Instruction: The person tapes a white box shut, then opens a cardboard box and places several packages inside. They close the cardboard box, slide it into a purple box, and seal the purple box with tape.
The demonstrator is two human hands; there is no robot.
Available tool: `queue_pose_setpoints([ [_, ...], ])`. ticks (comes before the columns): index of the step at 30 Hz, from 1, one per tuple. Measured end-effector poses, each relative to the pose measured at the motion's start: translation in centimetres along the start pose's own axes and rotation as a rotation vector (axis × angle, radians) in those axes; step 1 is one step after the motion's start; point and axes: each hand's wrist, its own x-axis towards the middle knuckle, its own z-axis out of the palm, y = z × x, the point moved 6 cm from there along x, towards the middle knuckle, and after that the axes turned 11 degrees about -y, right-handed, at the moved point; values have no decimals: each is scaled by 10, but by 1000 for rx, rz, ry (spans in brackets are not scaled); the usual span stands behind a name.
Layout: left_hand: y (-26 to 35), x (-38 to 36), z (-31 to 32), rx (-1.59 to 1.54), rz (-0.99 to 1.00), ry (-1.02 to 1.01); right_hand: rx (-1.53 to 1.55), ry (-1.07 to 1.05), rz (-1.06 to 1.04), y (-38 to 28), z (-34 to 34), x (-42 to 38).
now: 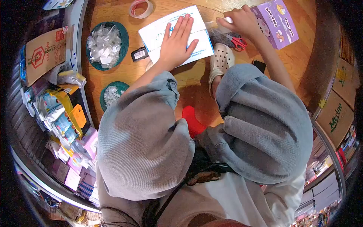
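Note:
My left hand (177,44) lies flat, fingers stretched out, on a white box (202,39) with blue print that rests on the wooden floor. To the right of the box, my right hand (242,22) is closed on a clear strip (214,27) that looks like tape and reaches toward the box's right edge. A small white piece (228,20) shows at its fingers; its kind is hard to make out. Below this hand lie red-handled scissors (239,43). A purple printed box (278,23) is beside the right hand.
A tape roll (140,8) lies at the top. Green baskets hold clear plastic wrappers (104,45) and small white bits (112,94). A black labelled object (140,54) and a phone (259,66) are on the floor. Shelves stand left; cartons (334,117) stand right.

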Motion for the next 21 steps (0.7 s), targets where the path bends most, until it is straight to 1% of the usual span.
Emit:
queue_pose_setpoints([
  [5,0,1,0,21,0,-13,30,116,-34,-3,-8,-5],
  [8,-3,2,-6,1,53,-61,241,171,5,3,-11,-9],
  [11,-18,20,-28,-139,209,-224,433,-60,209,5,-35,-10],
  [12,-21,31,-41,-150,223,-305,423,-7,195,0,-43,-12],
  [13,-15,45,-60,-227,91,-424,412,45,180,-4,-49,-15],
  [14,-12,64,-68,-228,106,-468,404,97,165,-5,-54,-16],
  [15,-12,83,-71,-229,120,-513,406,92,118,-6,-51,-13],
  [17,7,112,-75,-227,223,-591,407,90,25,-3,-42,-4],
  [18,15,123,-73,-227,277,-628,420,86,28,-3,-44,-3],
  [21,25,134,-46,-230,345,-766,470,87,36,-2,-47,-9],
])
